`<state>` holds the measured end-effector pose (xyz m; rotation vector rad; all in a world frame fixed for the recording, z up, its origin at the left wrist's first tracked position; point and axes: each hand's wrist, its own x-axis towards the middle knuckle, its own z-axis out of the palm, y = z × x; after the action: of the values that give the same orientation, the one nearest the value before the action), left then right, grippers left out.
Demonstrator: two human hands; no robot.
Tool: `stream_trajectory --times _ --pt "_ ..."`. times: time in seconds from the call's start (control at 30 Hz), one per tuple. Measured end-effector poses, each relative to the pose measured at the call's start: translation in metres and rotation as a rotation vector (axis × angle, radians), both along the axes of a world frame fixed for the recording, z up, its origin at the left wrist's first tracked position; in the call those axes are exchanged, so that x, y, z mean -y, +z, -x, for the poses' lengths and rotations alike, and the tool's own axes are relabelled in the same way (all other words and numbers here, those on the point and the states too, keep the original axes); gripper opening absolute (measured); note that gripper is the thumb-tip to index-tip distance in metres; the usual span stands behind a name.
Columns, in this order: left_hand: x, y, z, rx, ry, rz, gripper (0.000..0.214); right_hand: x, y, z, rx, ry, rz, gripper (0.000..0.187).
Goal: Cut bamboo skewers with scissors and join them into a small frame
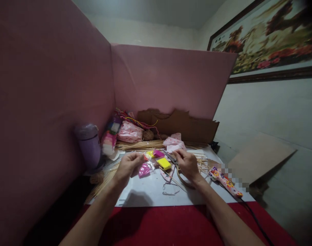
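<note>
My left hand (130,164) is closed in a pinch above the white sheet, beside a clear packet with a purple block (144,170). Whatever its fingertips hold is too small or hidden to name. My right hand (188,165) also pinches, over a pair of scissors (182,179) with dark blades and brownish handles; its fingertips show nothing I can name. Between the hands lie a yellow block (164,163) and a magenta block (159,153). A bent, pale wire-like piece (170,193) rests nearer the front.
A floral-patterned glue gun (225,181) with a black cord lies at right. Long thin sticks (138,145) run along the back, before torn cardboard (176,123). At left stands a purple cup (89,147). Pink panels (168,78) rise behind; red cloth (156,225) covers the front.
</note>
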<state>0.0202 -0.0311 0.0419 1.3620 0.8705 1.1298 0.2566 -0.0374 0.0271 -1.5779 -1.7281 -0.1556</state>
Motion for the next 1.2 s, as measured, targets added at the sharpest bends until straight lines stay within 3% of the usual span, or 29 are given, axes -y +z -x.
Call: stream_trajectory --times 0.1,0.2,0.3,0.43,0.67,0.9,1.2 --pt "-0.020 -0.002 0.021 -0.121 0.323 -0.137 0.030 -0.006 -0.013 -0.018 0.112 -0.250 0.030 0.024" --pt "-0.038 -0.009 0.039 -0.592 0.563 -0.223 0.019 -0.008 -0.019 -0.026 0.208 -0.333 0.072 0.024" --pt "-0.043 -0.016 0.043 -1.009 0.582 -0.210 0.021 -0.010 -0.019 -0.031 0.229 -0.380 0.092 0.024" --pt "-0.037 -0.021 0.034 -1.303 0.542 -0.105 0.027 -0.012 -0.019 -0.037 0.209 -0.420 0.152 0.027" --pt "-0.035 -0.014 0.037 -1.314 0.557 -0.080 0.031 -0.013 -0.022 -0.043 0.199 -0.457 0.156 0.029" --pt "-0.028 0.001 0.043 -1.129 0.832 -0.216 0.037 -0.013 -0.023 -0.052 0.317 -0.425 -0.007 0.025" --pt "-0.029 -0.016 0.018 -1.328 0.457 -0.277 0.032 -0.023 -0.029 -0.072 0.361 -0.311 0.087 0.028"
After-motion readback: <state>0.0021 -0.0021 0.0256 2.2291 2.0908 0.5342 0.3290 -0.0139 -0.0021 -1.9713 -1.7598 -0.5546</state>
